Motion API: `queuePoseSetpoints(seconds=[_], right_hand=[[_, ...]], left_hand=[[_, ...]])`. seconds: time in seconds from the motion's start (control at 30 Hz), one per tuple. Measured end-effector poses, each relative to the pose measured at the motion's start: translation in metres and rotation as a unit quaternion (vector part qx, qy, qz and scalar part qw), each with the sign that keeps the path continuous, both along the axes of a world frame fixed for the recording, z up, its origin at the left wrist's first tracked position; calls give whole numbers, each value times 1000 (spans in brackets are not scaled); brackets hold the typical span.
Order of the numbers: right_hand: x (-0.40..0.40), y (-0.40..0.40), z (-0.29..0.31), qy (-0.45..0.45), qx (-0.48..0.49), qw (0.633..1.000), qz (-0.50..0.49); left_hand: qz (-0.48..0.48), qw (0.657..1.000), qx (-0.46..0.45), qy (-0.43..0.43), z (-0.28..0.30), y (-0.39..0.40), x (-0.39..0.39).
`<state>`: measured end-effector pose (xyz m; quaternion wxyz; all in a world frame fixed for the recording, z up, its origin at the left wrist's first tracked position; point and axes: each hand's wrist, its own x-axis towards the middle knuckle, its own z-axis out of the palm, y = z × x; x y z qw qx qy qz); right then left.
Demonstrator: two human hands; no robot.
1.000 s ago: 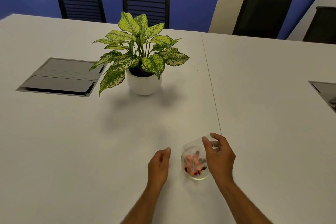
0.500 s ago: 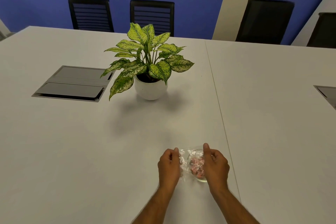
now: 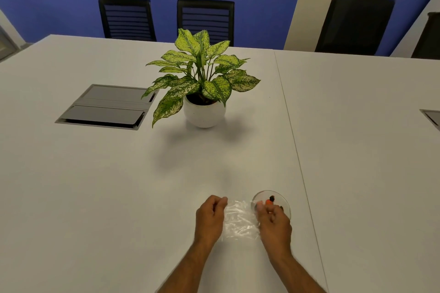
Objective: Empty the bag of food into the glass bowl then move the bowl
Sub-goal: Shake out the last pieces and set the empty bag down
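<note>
A clear plastic bag [image 3: 239,220] is stretched flat between both hands, low over the white table [image 3: 119,185]. My left hand [image 3: 210,217] pinches its left edge and my right hand [image 3: 273,222] pinches its right edge. Just behind my right hand sits the small glass bowl [image 3: 281,198] with orange and dark bits of food [image 3: 270,200] in it. My right hand covers the bowl's near side. The bag looks see-through, with no food visible inside.
A potted plant [image 3: 203,88] in a white pot stands mid-table beyond the hands. A grey cable hatch [image 3: 107,107] lies to its left, another at the right edge [image 3: 432,118]. A table seam [image 3: 295,145] runs right of the bowl. Black chairs line the far side.
The bag has been pulled off the bowl to the left and spread between both hands. The food now lies in the bowl. The camera has tilted up.
</note>
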<state>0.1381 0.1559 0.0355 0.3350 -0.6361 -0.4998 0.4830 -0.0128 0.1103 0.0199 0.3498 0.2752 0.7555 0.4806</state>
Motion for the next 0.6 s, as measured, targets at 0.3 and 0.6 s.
queuePoseSetpoints(seconds=[0.3, 0.6], right_hand=[[6, -39, -33, -113, -117, 978, 128], [-13, -56, -54, -196, -124, 951, 202]], left_hand=[[-96, 987, -126, 8, -29, -62, -44], [-117, 963, -213, 120, -45, -88, -58]])
